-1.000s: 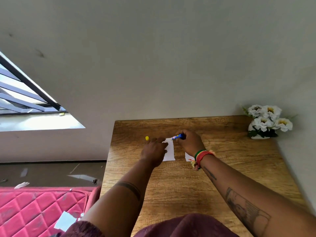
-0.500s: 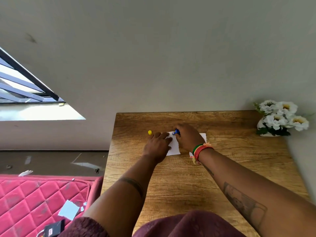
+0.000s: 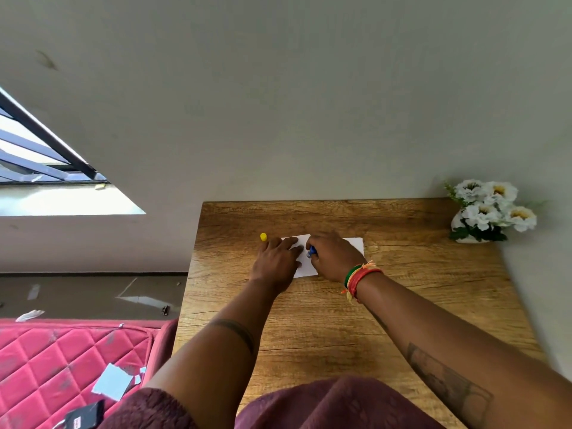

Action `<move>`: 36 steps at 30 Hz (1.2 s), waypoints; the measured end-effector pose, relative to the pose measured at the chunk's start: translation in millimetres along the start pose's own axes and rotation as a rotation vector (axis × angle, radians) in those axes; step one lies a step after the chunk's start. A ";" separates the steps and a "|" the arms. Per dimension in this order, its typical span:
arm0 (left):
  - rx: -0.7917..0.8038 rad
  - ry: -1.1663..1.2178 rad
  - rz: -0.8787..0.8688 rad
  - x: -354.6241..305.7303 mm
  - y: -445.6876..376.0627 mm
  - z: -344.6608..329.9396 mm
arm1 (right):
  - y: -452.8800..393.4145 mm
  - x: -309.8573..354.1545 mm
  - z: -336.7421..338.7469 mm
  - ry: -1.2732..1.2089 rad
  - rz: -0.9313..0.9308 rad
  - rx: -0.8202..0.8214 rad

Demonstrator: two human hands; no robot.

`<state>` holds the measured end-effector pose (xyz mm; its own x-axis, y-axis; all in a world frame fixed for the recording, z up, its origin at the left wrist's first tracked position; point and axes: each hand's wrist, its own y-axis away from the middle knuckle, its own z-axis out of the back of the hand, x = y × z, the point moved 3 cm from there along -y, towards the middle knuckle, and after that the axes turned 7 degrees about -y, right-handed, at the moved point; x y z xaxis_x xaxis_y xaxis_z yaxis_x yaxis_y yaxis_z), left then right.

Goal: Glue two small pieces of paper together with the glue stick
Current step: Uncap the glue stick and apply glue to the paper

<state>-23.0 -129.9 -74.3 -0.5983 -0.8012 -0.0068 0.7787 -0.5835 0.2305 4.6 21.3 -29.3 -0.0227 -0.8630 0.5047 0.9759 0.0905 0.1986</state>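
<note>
Wood-grain table (image 3: 402, 305) filling the lower middle, pushed against a plain pale wall (image 3: 278, 103). To the left, below table level, a pink quilted mattress (image 3: 46, 360) strewn with paper scraps. At the table's far right corner, against the wall, white artificial flowers (image 3: 492, 209) in a small white pot.

Both bare forearms reaching in from the near edge, meeting over the far middle of the table. Left hand (image 3: 277, 263) lying flat, palm down, fingers spread and pressing on the left paper piece (image 3: 305, 267), holding it against the wood rather than gripping. Right hand (image 3: 332, 258) curled closed around the glue stick (image 3: 311, 252), only a short blue end showing at the thumb side, pointing down at the left paper; contact of the tip with the sheet too small to tell. Coloured thread bracelets (image 3: 359, 278) at the right wrist.

Second paper piece (image 3: 356, 244) just beside the first, to the right, mostly covered by the right hand, a white corner showing beyond the knuckles.

Smallest, a yellow cap (image 3: 263, 237) standing on the wood just beyond the left hand's fingers.
</note>
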 end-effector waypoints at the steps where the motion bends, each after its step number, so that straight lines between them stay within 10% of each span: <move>1: 0.001 0.001 0.006 -0.1 0.1 -0.4 | 2.2 -0.2 -0.8 0.007 0.001 0.006; 36: -0.095 -0.104 -0.046 -26.0 -17.0 13.8 | -2.9 -35.1 18.7 -0.192 -0.178 -0.195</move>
<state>-23.2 -97.4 -64.6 -0.6459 -0.7584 0.0869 0.7617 -0.6328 0.1392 -1.5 60.7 -32.0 -0.2195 -0.7457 0.6291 0.9756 -0.1666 0.1429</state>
